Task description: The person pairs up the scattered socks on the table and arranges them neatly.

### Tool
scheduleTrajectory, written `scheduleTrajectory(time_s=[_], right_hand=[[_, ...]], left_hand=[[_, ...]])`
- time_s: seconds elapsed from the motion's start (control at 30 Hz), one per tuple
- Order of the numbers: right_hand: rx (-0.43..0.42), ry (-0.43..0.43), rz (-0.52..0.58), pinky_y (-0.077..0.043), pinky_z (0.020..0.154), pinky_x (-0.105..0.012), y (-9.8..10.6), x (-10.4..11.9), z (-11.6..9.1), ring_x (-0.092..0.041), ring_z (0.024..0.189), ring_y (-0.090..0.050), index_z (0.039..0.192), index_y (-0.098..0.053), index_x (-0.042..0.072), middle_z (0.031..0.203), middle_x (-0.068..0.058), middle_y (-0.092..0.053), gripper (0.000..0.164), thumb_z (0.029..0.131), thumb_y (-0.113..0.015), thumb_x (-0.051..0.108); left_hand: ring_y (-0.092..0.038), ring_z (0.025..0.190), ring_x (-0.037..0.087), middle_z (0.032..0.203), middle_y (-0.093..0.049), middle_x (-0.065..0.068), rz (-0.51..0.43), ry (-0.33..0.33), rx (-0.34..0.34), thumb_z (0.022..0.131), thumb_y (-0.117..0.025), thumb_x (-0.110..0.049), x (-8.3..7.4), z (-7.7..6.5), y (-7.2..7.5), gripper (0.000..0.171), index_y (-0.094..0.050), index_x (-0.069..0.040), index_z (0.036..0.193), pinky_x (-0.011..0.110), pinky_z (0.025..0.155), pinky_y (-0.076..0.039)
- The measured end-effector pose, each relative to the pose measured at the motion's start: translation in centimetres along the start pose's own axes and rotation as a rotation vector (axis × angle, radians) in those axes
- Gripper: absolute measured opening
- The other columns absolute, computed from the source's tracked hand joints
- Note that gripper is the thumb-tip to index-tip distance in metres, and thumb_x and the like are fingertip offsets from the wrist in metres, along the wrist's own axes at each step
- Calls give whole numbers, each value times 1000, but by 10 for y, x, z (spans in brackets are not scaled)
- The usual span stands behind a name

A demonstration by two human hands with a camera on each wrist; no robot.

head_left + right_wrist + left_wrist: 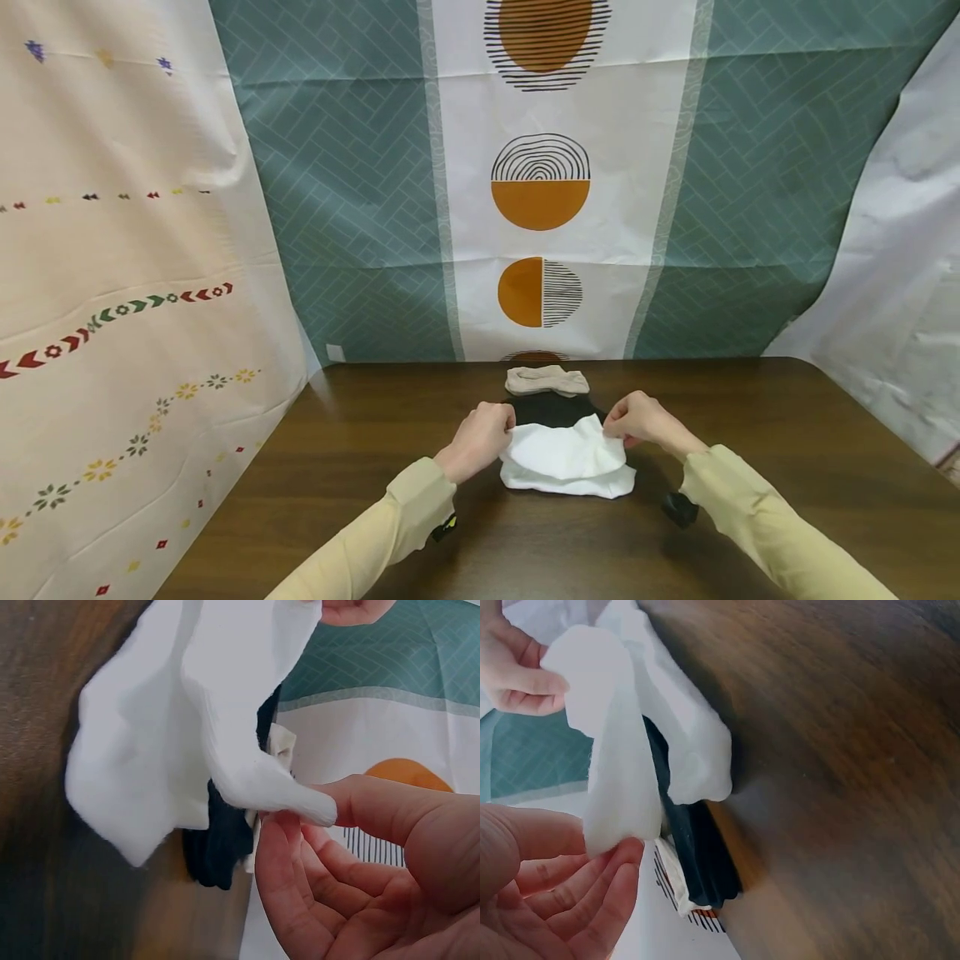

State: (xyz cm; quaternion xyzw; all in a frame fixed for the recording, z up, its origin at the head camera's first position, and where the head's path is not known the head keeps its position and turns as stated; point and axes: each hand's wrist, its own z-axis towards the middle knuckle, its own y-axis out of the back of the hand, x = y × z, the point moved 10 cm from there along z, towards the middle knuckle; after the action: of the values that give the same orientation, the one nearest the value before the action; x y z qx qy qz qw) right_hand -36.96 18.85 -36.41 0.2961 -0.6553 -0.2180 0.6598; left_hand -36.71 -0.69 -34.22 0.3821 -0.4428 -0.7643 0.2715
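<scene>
A white sock-like piece of soft cloth (pixel 567 450) is stretched between both hands, raised above another white part (pixel 562 482) on the table side. My left hand (pixel 482 435) pinches its left end between thumb and fingers, as the left wrist view shows. The right hand (pixel 641 418) pinches the opposite end, where the fabric (pixel 315 806) bunches into a narrow tip. Just behind the white cloth lies a black folded cloth (pixel 551 410), partly covered by it. Whether the two white layers are joined cannot be told.
At the back of the brown wooden table (pixel 375 417) lies a beige folded cloth (pixel 546 380), behind the black one. A patterned curtain (pixel 360 208) hangs along the table's far edge. Another printed fabric (pixel 135 350) hangs at the left side.
</scene>
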Motion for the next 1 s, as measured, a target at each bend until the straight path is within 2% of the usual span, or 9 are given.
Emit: scheduleTrajectory(time_s=[0.2,0.37,0.67,1.0], right_hand=[[8,-6,-8,-50,55,-32,-5,-5,-1,-15,56,-52,73,-64,-3,64,-5,-53,3,73,-66,-1],[15,-14,3,-50,54,-31,-7,-8,-2,-14,55,-50,71,-63,-3,61,-4,-51,3,72,-66,-2],[30,-27,-5,-50,53,-30,-7,-10,-3,-13,53,-50,71,-63,-3,59,-4,-50,3,72,-67,-2],[73,-73,-68,-49,51,-29,-14,-21,-6,-14,52,-48,70,-61,-2,58,-4,-48,7,72,-68,-3]], left_hand=[[-45,55,12,63,-50,-1,-9,29,19,75,-58,8,5,-3,-7,14,-58,-5,70,25,49,-40],[-44,53,13,61,-49,-1,-16,-13,-6,71,-57,9,0,-5,-5,14,-55,-5,68,25,47,-40],[-44,54,12,61,-48,-2,14,-12,6,72,-58,9,1,-4,-8,17,-55,-6,67,25,47,-38],[-42,52,11,59,-47,-3,13,19,72,75,-59,8,6,-5,-21,16,-56,-7,68,23,45,-37]])
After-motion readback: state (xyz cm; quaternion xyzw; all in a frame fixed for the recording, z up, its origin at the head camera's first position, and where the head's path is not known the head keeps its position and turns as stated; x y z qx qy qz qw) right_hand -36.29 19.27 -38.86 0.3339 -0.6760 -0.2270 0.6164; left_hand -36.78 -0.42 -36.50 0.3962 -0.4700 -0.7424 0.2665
